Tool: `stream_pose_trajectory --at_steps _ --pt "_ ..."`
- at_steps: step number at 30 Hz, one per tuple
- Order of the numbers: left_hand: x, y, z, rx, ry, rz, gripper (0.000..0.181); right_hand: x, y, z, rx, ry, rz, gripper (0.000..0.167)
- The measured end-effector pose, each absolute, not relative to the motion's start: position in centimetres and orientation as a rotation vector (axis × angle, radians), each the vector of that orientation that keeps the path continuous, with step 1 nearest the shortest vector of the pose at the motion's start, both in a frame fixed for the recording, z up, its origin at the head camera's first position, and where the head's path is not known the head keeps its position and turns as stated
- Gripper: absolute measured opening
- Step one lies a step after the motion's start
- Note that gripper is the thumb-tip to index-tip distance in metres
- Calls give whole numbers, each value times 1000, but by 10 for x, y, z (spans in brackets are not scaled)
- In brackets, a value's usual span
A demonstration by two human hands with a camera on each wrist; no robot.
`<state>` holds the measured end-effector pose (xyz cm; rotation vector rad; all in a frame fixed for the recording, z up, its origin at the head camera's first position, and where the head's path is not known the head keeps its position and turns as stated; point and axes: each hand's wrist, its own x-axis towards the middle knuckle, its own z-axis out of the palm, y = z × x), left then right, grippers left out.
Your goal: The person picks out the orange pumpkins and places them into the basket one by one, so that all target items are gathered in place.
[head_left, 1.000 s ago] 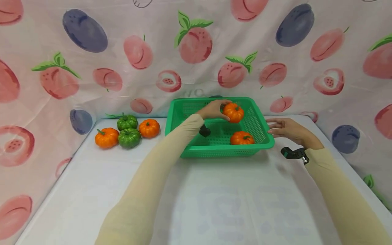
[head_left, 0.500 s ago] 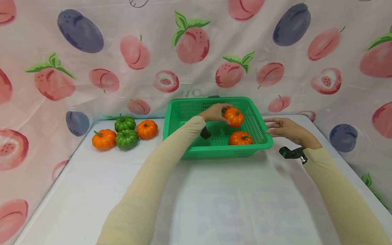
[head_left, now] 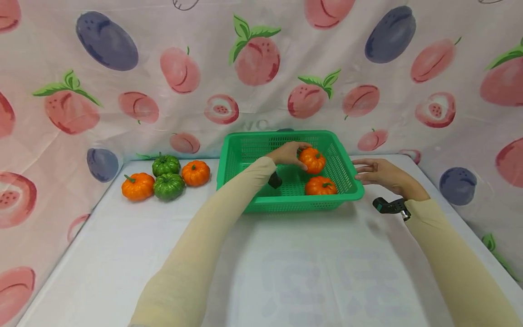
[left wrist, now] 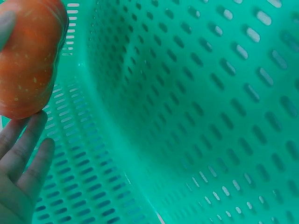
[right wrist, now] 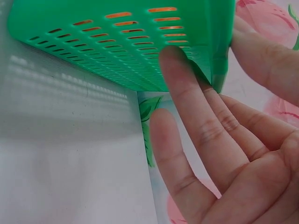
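In the head view, my left hand (head_left: 289, 154) holds a small orange pumpkin (head_left: 313, 161) inside the green plastic basket (head_left: 286, 199), toward its right end. The left wrist view shows the pumpkin (left wrist: 29, 60) between my thumb and fingers; whether it touches the basket floor I cannot tell. A second orange pumpkin (head_left: 321, 185) lies in the basket nearer the front wall. My right hand (head_left: 382, 173) is at the basket's right rim. In the right wrist view the thumb lies over the rim and fingers (right wrist: 196, 100) extend below it against the slotted wall.
Left of the basket on the white table (head_left: 286, 268) sit two green pumpkins, one farther back (head_left: 165, 165) and one nearer (head_left: 169, 186). An orange pumpkin (head_left: 138, 186) stands to their left and another (head_left: 196, 173) to their right. Fruit-printed cloth (head_left: 184, 113) hangs behind.
My left hand has lowered the orange pumpkin deeper into the basket, closer to the one lying there. My right hand stays at the rim. The head view has shifted slightly.
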<state>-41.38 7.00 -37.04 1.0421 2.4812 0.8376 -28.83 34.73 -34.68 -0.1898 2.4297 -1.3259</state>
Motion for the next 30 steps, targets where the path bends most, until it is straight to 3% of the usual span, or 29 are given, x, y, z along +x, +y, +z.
stream_pose_trajectory --at_steps 30 --pt "-411 72 -380 1012 2474 741 76 -286 347 -346 -193 2424 -1347 69"
